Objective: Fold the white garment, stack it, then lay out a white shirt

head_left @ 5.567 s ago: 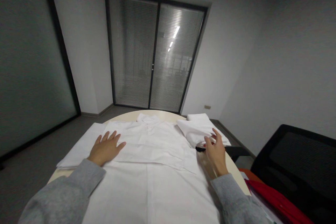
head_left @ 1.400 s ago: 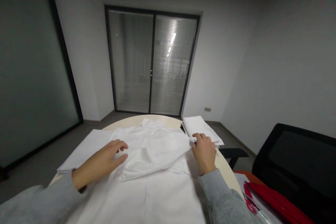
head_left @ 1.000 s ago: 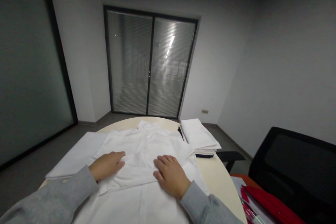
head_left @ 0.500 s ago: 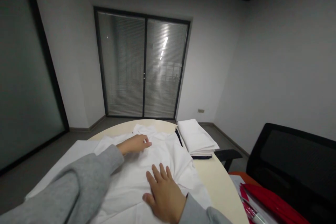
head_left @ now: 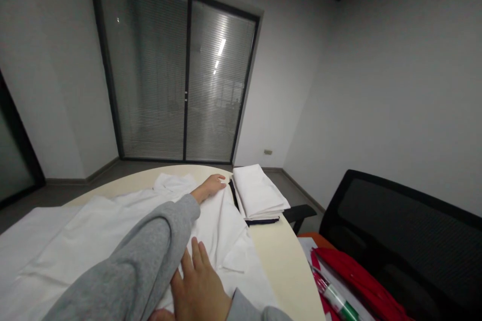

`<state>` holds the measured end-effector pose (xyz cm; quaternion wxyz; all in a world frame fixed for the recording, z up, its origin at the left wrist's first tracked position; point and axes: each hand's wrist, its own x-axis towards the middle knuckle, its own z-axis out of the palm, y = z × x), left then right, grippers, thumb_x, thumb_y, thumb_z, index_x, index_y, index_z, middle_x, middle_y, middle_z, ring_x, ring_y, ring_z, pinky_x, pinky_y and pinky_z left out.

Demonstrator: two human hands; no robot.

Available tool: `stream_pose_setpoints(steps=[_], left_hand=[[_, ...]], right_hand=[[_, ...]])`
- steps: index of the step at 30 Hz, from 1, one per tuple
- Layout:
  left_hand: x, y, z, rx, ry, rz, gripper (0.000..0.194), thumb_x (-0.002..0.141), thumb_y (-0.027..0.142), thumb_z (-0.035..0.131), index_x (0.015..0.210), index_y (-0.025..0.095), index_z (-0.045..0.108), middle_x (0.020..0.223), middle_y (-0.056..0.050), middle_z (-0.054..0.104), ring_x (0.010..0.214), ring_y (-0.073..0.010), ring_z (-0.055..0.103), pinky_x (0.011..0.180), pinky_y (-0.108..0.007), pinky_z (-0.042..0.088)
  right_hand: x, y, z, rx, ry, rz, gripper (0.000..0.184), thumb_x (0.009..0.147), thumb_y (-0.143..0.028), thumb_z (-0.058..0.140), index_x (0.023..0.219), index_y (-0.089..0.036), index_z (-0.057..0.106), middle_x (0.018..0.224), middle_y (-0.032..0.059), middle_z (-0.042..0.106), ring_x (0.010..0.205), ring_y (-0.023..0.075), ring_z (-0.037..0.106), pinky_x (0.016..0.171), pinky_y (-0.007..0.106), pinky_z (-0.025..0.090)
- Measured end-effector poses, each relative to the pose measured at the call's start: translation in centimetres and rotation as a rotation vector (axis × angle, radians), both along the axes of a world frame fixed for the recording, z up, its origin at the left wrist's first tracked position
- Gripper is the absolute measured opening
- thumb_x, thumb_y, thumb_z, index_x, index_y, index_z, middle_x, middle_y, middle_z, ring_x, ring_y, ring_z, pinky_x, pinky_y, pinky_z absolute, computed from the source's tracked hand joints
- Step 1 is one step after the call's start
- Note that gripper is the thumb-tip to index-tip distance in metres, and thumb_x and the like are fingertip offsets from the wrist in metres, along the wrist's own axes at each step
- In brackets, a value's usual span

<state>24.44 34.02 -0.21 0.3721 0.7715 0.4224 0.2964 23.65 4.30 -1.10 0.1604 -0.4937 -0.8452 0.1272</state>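
A white shirt [head_left: 94, 230] lies spread and creased over the round table, a collar-like bunch at its far end. My left hand [head_left: 211, 186] reaches across to the shirt's far right part, just short of the folded stack. Its thumb and fingers are a little apart, over the fabric. Closer to me, my right hand [head_left: 199, 281] rests palm down on the shirt with its fingers stretched out. My left forearm in its grey sleeve covers the middle of the shirt and part of the right hand's thumb side.
Folded white cloths [head_left: 259, 190] are stacked at the table's right edge, with dark fabric beneath. The pale tabletop [head_left: 278, 256] shows on the right. A black mesh chair [head_left: 399, 230] stands beyond it, with a red bag [head_left: 357, 281] and a green-and-clear item [head_left: 339, 301] on its seat.
My left hand has moved right over the shirt, from its middle to its far right part. My right hand stays flat on the fabric. The view has turned right.
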Motion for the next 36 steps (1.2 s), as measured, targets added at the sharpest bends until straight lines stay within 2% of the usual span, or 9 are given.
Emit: stream_pose_setpoints(steps=[5, 10, 14, 17, 20, 23, 27, 33, 36], left_hand=[[0.0, 1.3, -1.6, -0.007, -0.201, 0.076, 0.037, 0.082, 0.029, 0.070, 0.116, 0.015, 0.064, 0.093, -0.005, 0.070, 0.081, -0.0165, 0.067, 0.070, -0.025, 0.048], [-0.2, 0.8, -3.0, 0.044, -0.208, 0.034, 0.026, 0.083, 0.031, 0.065, 0.104, 0.016, 0.066, 0.094, -0.007, 0.071, 0.085, -0.0198, 0.068, 0.081, -0.032, 0.053], [-0.8, -1.2, -2.1, 0.147, -0.137, -0.064, 0.040, 0.085, 0.036, 0.067, 0.120, 0.017, 0.065, 0.130, -0.014, 0.068, 0.118, -0.0267, 0.064, 0.107, -0.041, 0.046], [-3.7, -4.3, -0.6, 0.273, 0.028, -0.131, 0.057, 0.089, 0.041, 0.066, 0.140, 0.016, 0.057, 0.159, -0.017, 0.048, 0.147, -0.0306, 0.043, 0.122, -0.045, 0.031], [-8.9, -8.5, 0.4, 0.439, 0.363, -0.208, 0.061, 0.102, 0.052, 0.048, 0.155, 0.022, 0.044, 0.169, -0.013, 0.033, 0.156, -0.0302, 0.029, 0.125, -0.049, 0.024], [-14.6, -12.4, 0.3, 0.405, 0.596, -0.228, 0.067, 0.105, 0.063, 0.031, 0.160, 0.026, 0.039, 0.170, -0.010, 0.033, 0.156, -0.0302, 0.030, 0.125, -0.050, 0.023], [-19.6, -15.5, -0.9, 0.307, 0.736, -0.153, 0.071, 0.105, 0.065, 0.023, 0.164, 0.027, 0.034, 0.172, -0.007, 0.025, 0.159, -0.0295, 0.022, 0.127, -0.053, 0.017], [-20.7, -16.5, -1.4, 0.335, 0.724, -0.087, 0.064, 0.107, 0.059, 0.024, 0.163, 0.031, 0.036, 0.172, -0.002, 0.025, 0.160, -0.0253, 0.020, 0.128, -0.051, 0.015], [-20.7, -16.7, -1.3, 0.335, 0.717, -0.089, 0.063, 0.107, 0.058, 0.024, 0.162, 0.032, 0.037, 0.172, -0.001, 0.026, 0.160, -0.0243, 0.021, 0.128, -0.050, 0.016]], right_hand=[[-0.5, 0.8, -1.9, 0.105, -0.101, -0.034, 0.098, 0.089, -0.068, 0.067, 0.164, -0.015, 0.031, 0.170, 0.0222, 0.020, 0.156, 0.0467, 0.016, 0.126, 0.064, 0.025], [-0.2, 1.0, -1.9, 0.068, -0.133, 0.035, 0.083, 0.093, -0.055, 0.065, 0.162, -0.019, 0.036, 0.168, 0.0201, 0.027, 0.154, 0.0458, 0.025, 0.122, 0.064, 0.032], [0.6, 0.6, 1.9, 0.043, -0.104, 0.018, 0.065, 0.097, -0.051, 0.060, 0.154, -0.022, 0.048, 0.162, 0.0162, 0.043, 0.147, 0.0428, 0.040, 0.120, 0.061, 0.033], [2.7, 1.0, 5.6, 0.037, -0.072, -0.031, 0.029, 0.099, -0.031, 0.053, 0.122, -0.024, 0.070, 0.118, 0.0063, 0.075, 0.116, 0.0270, 0.065, 0.115, 0.049, 0.038], [5.7, 2.1, 7.4, 0.149, -0.071, -0.226, 0.040, 0.088, -0.010, 0.053, 0.124, -0.021, 0.068, 0.119, 0.0081, 0.072, 0.116, 0.0247, 0.060, 0.104, 0.040, 0.043], [8.3, 3.3, 6.1, 0.158, -0.165, -0.263, 0.057, 0.080, 0.000, 0.050, 0.131, -0.021, 0.066, 0.137, 0.0095, 0.064, 0.128, 0.0260, 0.053, 0.108, 0.040, 0.039], [9.3, 4.5, 2.7, 0.058, -0.141, -0.183, 0.058, 0.081, 0.000, 0.048, 0.132, -0.021, 0.069, 0.141, 0.0093, 0.064, 0.131, 0.0230, 0.055, 0.111, 0.034, 0.039], [8.5, 4.3, 1.7, 0.049, -0.134, -0.155, 0.053, 0.089, -0.005, 0.045, 0.136, -0.017, 0.068, 0.144, 0.0128, 0.063, 0.134, 0.0233, 0.055, 0.116, 0.035, 0.036], [8.5, 3.8, 1.9, 0.038, -0.193, -0.238, 0.054, 0.093, -0.012, 0.044, 0.143, -0.019, 0.062, 0.151, 0.0113, 0.057, 0.141, 0.0296, 0.048, 0.122, 0.050, 0.029]])
